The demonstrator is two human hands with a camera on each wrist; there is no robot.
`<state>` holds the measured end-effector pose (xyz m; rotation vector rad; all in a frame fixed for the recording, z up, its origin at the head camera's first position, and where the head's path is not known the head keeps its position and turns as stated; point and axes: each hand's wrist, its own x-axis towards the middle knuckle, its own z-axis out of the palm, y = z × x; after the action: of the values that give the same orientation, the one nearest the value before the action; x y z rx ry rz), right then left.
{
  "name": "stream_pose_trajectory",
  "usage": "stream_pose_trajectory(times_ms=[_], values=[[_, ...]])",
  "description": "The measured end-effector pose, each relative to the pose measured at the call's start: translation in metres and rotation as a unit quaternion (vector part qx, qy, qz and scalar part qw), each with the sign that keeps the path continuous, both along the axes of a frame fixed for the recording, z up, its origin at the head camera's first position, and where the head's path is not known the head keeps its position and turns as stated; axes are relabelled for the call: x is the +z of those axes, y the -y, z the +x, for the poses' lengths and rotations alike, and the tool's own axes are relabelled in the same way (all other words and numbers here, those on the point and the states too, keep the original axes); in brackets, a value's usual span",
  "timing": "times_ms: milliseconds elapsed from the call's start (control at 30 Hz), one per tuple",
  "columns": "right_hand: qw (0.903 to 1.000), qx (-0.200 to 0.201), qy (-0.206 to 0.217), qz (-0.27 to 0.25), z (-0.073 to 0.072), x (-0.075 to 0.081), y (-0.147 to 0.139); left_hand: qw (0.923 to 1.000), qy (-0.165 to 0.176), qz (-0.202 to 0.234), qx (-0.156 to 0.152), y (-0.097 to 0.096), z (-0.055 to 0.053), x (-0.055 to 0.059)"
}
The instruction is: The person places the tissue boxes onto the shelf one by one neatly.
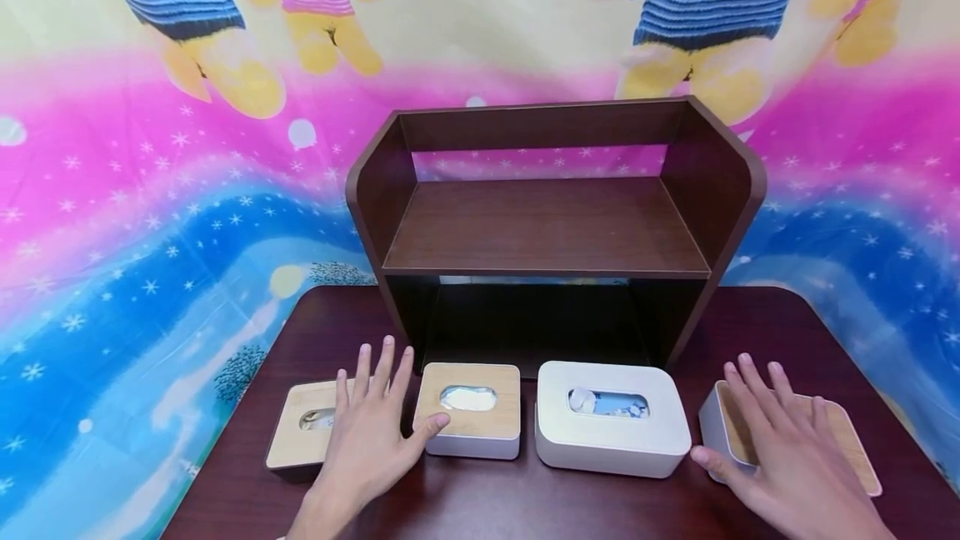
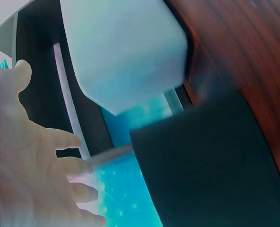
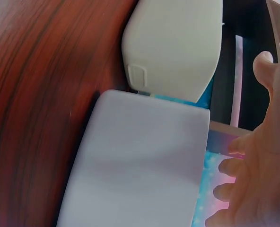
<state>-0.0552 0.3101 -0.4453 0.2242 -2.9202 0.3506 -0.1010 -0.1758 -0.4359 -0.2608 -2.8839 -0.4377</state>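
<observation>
Several tissue boxes stand in a row on a dark table. My left hand (image 1: 378,432), fingers straight and spread, is over the gap between a dark box with a pale wood lid (image 1: 296,427) at far left and a small white box with a wood lid (image 1: 472,444). In the left wrist view that palm (image 2: 26,161) holds nothing. A larger all-white tissue box (image 1: 611,457) is right of the middle. My right hand (image 1: 795,457) spreads flat above a white box with a wood lid (image 1: 855,448) at far right, covering part of it. In the right wrist view, its palm (image 3: 263,175) is bare too.
Behind the boxes rises a dark brown two-tier shelf (image 1: 547,227), its lower tier in shadow. The table (image 1: 487,507) has rounded back corners. A colourful curtain (image 1: 187,215) with bears and snowflakes hangs behind everything.
</observation>
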Motion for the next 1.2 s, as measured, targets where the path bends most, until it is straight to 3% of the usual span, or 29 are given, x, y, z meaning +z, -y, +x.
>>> stream_pose_trajectory(times_ms=[267, 600, 967, 1200], values=[[0.9987, 0.019, 0.010, -0.046, -0.004, -0.004, 0.013, 0.9991, -0.015, 0.021, -0.035, -0.030, 0.001, -0.002], [0.9953, 0.007, 0.055, -0.080, -0.004, -0.004, 0.033, 0.9957, 0.007, 0.047, -0.079, -0.067, 0.005, -0.001], [0.9867, -0.004, 0.102, -0.126, -0.001, 0.000, 0.056, 0.9866, 0.035, 0.104, -0.121, -0.102, 0.014, 0.001], [0.9829, -0.016, 0.122, -0.137, -0.001, -0.002, 0.064, 0.9778, 0.028, 0.147, -0.147, -0.124, 0.020, 0.000]])
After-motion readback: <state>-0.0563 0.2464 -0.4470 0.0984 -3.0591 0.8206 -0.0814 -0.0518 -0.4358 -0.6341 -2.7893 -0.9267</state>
